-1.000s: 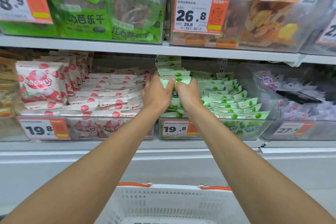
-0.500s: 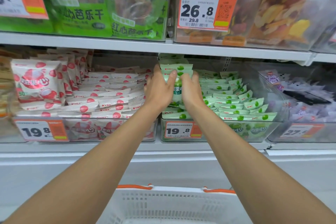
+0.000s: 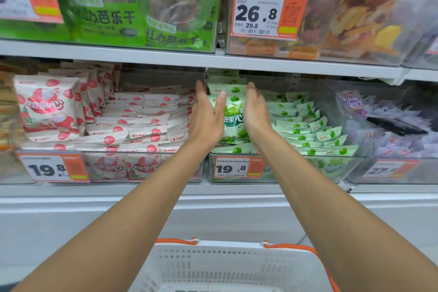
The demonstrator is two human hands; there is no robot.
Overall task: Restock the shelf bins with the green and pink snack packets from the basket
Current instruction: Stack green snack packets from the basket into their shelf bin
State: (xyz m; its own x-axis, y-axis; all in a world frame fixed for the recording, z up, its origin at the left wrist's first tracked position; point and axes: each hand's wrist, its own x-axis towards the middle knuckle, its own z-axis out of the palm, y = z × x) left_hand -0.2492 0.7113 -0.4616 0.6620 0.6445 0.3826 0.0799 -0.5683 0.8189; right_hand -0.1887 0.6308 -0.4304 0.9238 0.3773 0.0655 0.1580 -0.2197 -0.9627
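Observation:
A stack of upright green snack packets [image 3: 233,111] stands at the left end of the clear green bin [image 3: 308,156] on the middle shelf. My left hand [image 3: 205,118] lies flat against the stack's left side, fingers straight up and thumb resting across the front packet. My right hand [image 3: 257,111] is held flat along the stack's right side with straight fingers. More green packets [image 3: 305,125] lie in rows to the right. The pink packets [image 3: 132,123] fill the neighbouring bin [image 3: 106,168] on the left. The white basket [image 3: 213,265] with orange handles is below; its inside is out of view.
A shelf board [image 3: 166,57] runs close above the bins, carrying dried guava bags [image 3: 142,14] and a mixed fruit box [image 3: 355,23]. A bin of purple packets [image 3: 391,125] sits to the right. Orange price tags [image 3: 239,167] hang on the bin fronts.
My hands went from gripping the top of the green packet stack to lying flat on either side of it. The stack now stands more upright in the bin.

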